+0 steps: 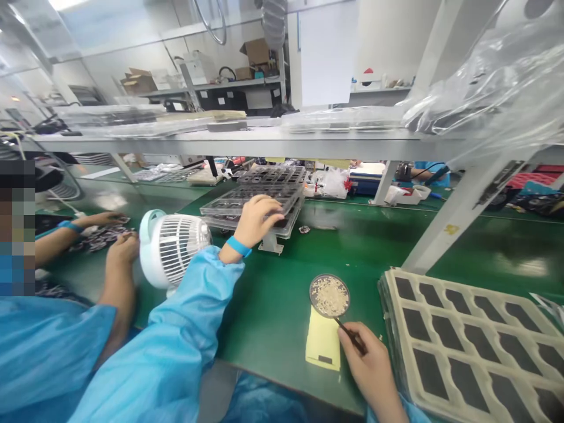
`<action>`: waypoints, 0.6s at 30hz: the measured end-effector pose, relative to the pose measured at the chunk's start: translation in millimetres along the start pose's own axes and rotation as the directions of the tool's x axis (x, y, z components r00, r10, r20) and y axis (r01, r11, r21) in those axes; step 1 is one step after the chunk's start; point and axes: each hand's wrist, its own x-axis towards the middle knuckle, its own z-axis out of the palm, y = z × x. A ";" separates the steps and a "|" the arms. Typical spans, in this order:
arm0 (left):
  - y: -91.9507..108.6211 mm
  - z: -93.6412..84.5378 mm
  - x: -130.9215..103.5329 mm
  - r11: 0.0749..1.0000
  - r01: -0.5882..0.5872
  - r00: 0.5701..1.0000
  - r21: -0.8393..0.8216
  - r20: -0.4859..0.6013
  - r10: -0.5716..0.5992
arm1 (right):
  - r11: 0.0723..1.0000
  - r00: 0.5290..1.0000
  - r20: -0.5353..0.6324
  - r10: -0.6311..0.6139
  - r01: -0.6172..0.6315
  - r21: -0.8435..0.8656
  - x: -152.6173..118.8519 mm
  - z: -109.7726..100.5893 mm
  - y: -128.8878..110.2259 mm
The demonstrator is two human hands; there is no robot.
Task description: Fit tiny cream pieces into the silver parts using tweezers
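Note:
My right hand [369, 359] is closed around dark tweezers [351, 336], whose tip reaches the near rim of a round dish [329, 295] of small pale pieces. Under the dish's near side lies a yellow paper pad [323, 343]. My left hand [257, 220], with a blue wristband, is at the near side of a stack of clear plastic trays [275, 194]. Its fingers are bent, with a gap between thumb and forefinger, and nothing shows in them. A small metallic part [304, 230] lies on the green bench just right of that stack.
A white fan [178, 247] stands beside my left forearm. Left of it, a co-worker's hands [123, 247] are at a pile of small parts [101, 236]. Beige trays with dark pads [476, 329] stand at the right. A shelf [264, 147] with a slanted post [460, 214] crosses above the bench.

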 end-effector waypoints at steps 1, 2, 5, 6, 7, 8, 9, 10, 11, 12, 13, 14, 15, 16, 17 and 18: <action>-2.7 -2.3 6.3 1.000 0.005 0.999 -0.008 -0.049 -0.006 | 1.000 1.000 -0.003 0.003 -0.003 0.006 0.1 -0.2 -0.3; -4.9 -4.7 12.0 1.000 0.009 0.996 -0.003 -0.090 -0.009 | 1.000 1.000 -0.001 0.005 -0.005 0.008 0.0 -0.5 -0.9; -8.0 -11.4 21.9 0.999 -0.014 0.985 0.045 -0.174 0.022 | 1.000 1.000 0.018 0.014 -0.014 0.007 -1.5 -1.4 -2.7; -6.8 -13.6 21.9 0.998 -0.029 0.978 0.062 -0.202 0.041 | 1.000 1.000 0.022 0.020 -0.020 0.011 -2.3 -1.6 -2.9; -4.0 -16.2 20.1 0.996 -0.043 0.970 0.077 -0.234 0.060 | 0.999 0.999 0.026 0.026 -0.026 0.018 -3.0 -1.7 -2.7; 0.9 -19.5 16.5 0.994 -0.060 0.962 0.091 -0.262 0.082 | 0.999 0.999 0.027 0.031 -0.032 0.025 -3.6 -1.7 -2.1; 7.9 -23.8 11.4 0.991 -0.082 0.953 0.102 -0.285 0.108 | 0.999 0.999 0.028 0.036 -0.036 0.031 -4.1 -1.6 -1.3; 17.1 -29.6 5.1 0.988 -0.110 0.944 0.109 -0.301 0.138 | 0.999 0.999 0.031 0.038 -0.039 0.034 -4.2 -1.4 -0.5; 28.3 -37.1 -1.9 0.983 -0.147 0.934 0.111 -0.311 0.175 | 0.999 0.999 0.034 0.039 -0.040 0.035 -4.1 -1.1 0.2; 41.0 -46.5 -9.2 0.976 -0.188 0.922 0.107 -0.322 0.213 | 0.999 0.998 0.039 0.041 -0.042 0.035 -3.9 -0.7 0.7; 54.8 -57.9 -16.3 0.968 -0.231 0.909 0.095 -0.335 0.250 | 0.998 0.998 0.045 0.042 -0.044 0.034 -3.4 -0.4 1.0; 68.8 -71.0 -22.6 0.960 -0.272 0.890 0.072 -0.360 0.279 | 0.998 0.998 0.052 0.044 -0.046 0.035 -3.0 -0.1 1.0; 82.1 -85.4 -27.7 0.954 -0.297 0.879 0.037 -0.381 0.288 | 0.998 0.997 0.058 0.046 -0.048 0.035 -2.5 0.1 0.8; 93.9 -100.4 -31.4 0.949 -0.316 0.869 -0.005 -0.404 0.287 | 0.998 0.997 0.065 0.047 -0.049 0.035 -2.2 0.4 0.5; 103.5 -115.1 -33.4 0.950 -0.307 0.866 -0.053 -0.431 0.255 | 0.998 0.996 0.071 0.047 -0.049 0.035 -1.9 0.6 0.3; 110.5 -128.7 -33.5 0.954 -0.280 0.861 -0.107 -0.467 0.200 | 0.998 0.996 0.076 0.048 -0.051 0.039 -1.8 0.8 0.3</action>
